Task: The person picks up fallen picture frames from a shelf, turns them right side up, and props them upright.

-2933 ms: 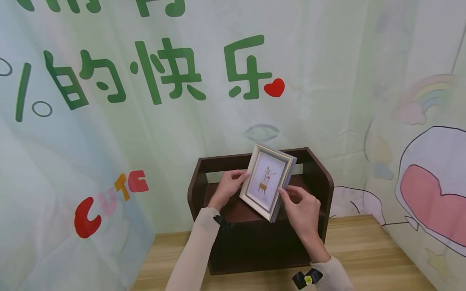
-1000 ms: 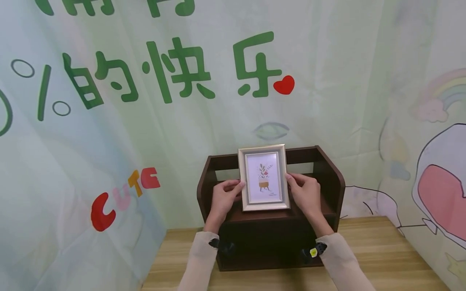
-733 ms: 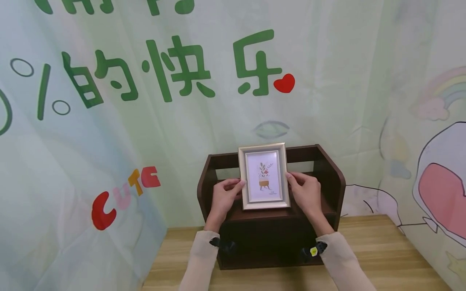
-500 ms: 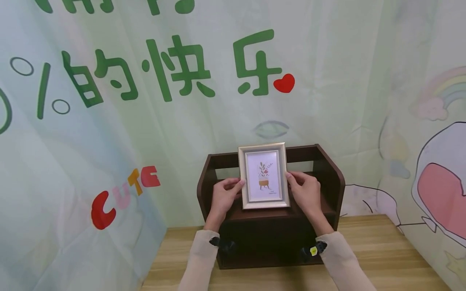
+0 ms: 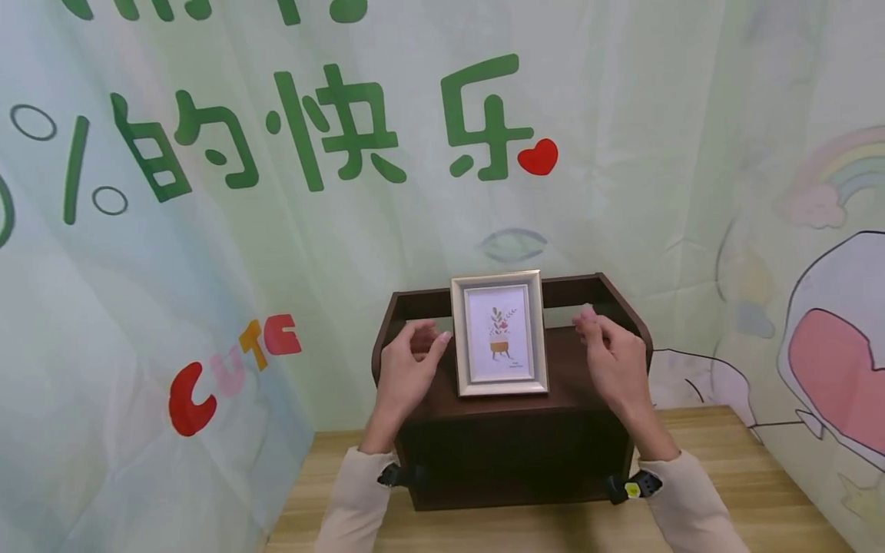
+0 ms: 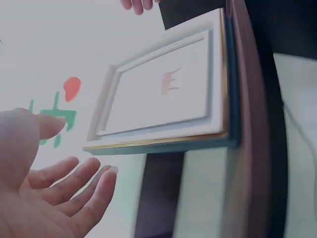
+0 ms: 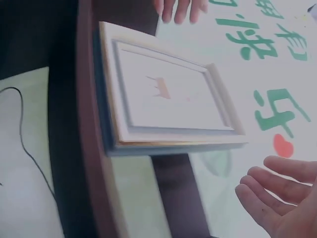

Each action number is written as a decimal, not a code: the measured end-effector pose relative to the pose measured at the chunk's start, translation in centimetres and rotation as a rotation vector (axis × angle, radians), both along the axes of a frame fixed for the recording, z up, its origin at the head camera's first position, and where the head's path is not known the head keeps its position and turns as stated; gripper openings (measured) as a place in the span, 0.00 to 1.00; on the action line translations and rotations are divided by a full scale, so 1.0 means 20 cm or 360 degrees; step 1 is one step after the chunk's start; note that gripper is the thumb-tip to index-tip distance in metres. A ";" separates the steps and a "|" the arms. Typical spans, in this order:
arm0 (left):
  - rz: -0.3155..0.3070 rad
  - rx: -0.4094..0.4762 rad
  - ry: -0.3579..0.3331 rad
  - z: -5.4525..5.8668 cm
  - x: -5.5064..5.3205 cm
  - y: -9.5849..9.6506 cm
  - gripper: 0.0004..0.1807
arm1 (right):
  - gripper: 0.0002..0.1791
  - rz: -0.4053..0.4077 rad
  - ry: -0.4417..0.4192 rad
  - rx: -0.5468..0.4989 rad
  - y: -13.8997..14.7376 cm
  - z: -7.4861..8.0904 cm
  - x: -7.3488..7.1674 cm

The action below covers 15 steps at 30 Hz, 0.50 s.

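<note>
A picture frame (image 5: 499,334) with a pale gold border and a potted-plant print stands upright, leaning slightly back, on the upper shelf of a dark brown wooden rack (image 5: 512,411). My left hand (image 5: 408,369) is just left of the frame, fingers loosely bent and apart from it. On the other side my right hand (image 5: 615,357) is drawn away too, with nothing in its fingers. Both wrist views show a gap between the frame's side and the relaxed fingers (image 6: 99,186). The frame's back is hidden.
The rack stands on a wood-grain table (image 5: 698,453), against a printed fabric backdrop (image 5: 608,192) with green characters and a red heart (image 5: 538,157). More printed fabric closes in both sides. A thin dark cable (image 7: 22,129) shows in the right wrist view.
Earlier both hands held the frame by its sides, first tilted, then upright on the shelf. Now they have let go and moved outward, while the frame stays standing.
</note>
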<state>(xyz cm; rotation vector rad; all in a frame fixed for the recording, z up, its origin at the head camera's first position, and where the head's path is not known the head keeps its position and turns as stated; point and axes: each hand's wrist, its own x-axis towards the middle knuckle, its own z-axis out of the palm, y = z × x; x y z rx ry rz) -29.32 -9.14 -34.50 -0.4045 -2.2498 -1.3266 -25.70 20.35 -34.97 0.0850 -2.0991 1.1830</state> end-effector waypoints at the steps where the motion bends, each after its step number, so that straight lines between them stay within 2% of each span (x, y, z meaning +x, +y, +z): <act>1: 0.0000 -0.0062 0.0047 0.02 0.02 -0.01 0.20 | 0.28 0.0011 0.0022 0.0009 0.01 0.01 0.01; 3: 0.0005 -0.0238 0.0151 0.06 0.06 -0.05 0.21 | 0.26 0.0033 0.0063 0.0059 0.04 0.03 0.05; 6: 0.0032 -0.0573 0.0345 0.09 0.10 -0.09 0.22 | 0.24 0.0037 0.0120 0.0229 0.10 0.05 0.10; 9: 0.0094 -0.0878 0.0553 0.11 0.14 -0.15 0.23 | 0.31 -0.0007 0.0198 0.0420 0.17 0.05 0.14; 12: 0.0176 -0.1052 0.0734 0.11 0.17 -0.20 0.27 | 0.42 -0.0067 0.0309 0.0562 0.26 0.05 0.16; 15: 0.0262 -0.1147 0.0845 0.11 0.18 -0.26 0.37 | 0.49 -0.0082 0.0360 0.0615 0.36 0.02 0.17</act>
